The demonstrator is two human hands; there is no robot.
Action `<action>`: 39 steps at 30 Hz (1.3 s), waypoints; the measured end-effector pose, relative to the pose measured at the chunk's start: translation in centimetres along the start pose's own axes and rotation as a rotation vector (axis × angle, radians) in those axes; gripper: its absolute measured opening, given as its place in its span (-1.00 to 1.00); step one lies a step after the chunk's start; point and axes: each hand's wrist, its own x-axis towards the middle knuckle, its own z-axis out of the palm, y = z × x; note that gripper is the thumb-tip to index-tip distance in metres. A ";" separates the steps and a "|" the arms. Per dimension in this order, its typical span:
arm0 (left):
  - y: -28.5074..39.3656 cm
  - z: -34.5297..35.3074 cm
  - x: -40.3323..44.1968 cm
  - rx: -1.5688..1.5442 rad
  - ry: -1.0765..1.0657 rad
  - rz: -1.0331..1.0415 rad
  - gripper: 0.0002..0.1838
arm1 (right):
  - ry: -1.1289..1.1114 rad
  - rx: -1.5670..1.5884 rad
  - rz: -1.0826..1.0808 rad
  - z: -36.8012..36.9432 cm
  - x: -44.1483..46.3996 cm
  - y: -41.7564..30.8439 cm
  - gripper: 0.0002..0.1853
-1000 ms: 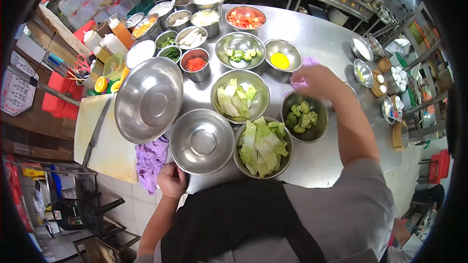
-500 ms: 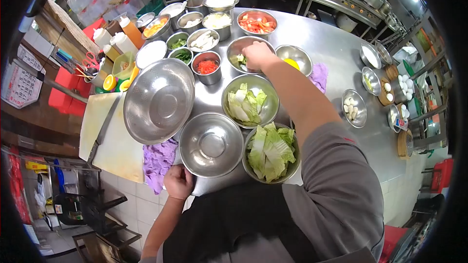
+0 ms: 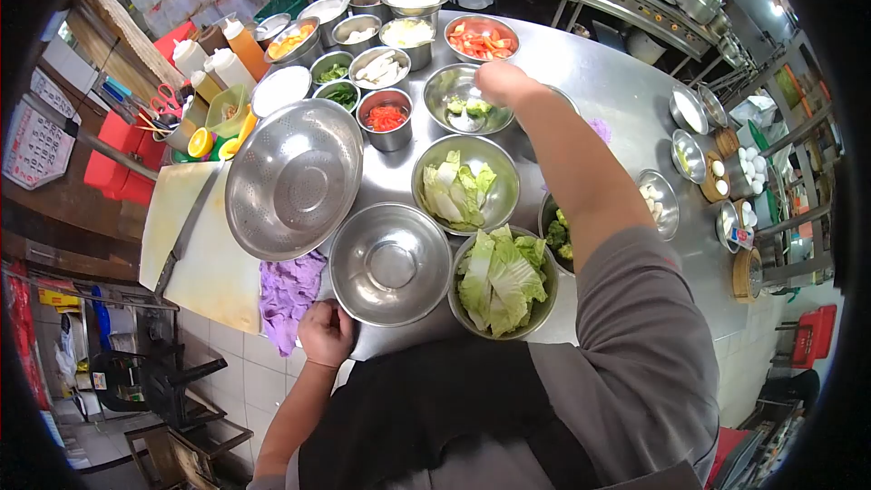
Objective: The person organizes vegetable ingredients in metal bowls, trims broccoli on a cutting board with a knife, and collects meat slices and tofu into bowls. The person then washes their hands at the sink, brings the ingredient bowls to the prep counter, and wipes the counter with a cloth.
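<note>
Stained, off-white chopping board (image 3: 222, 286) at the left of the steel table (image 3: 594, 54), a long knife (image 3: 186, 234) lying along its left part. Next comes a metal colander (image 3: 295, 177), tilted, with a crumpled purple cloth (image 3: 290, 295) just below it by the table's edge. Right beside the cloth I see the cook's left hand (image 3: 327, 333), fingers curled in, up against the near rim of a wide metal bowl (image 3: 390, 263); whether it grips that rim I can't tell from where I stand. Beyond, a small metal pot (image 3: 388, 140) is filled with chopped red bits. Then bowls run in a line: the far bowl (image 3: 440, 91) has pale green pieces in its bottom, the middle bowl (image 3: 504, 195) cut leaves, the near bowl (image 3: 537, 316) a bigger heap of them. Over the far one's right rim hangs the right hand (image 3: 508, 83), knuckles up, fingertips out of my sight, so how far they're spread or what they hold I can't say. Broccoli (image 3: 557, 236) peeks out beside the forearm, and well off to the right sit white eggs (image 3: 749, 161)
</note>
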 end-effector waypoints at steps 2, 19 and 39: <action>0.4 0.0 0.1 -0.023 0.006 -0.019 -0.87 | 0.066 -0.054 -0.112 1.2 -0.1 -0.4 -0.78; -1.2 0.6 -0.7 -0.005 0.021 0.033 -0.95 | 0.249 0.534 -0.123 -4.1 -7.5 3.0 -0.62; -0.3 0.5 -1.0 0.085 -0.023 0.026 -0.80 | 0.502 0.433 0.171 -9.4 -41.5 5.1 -0.81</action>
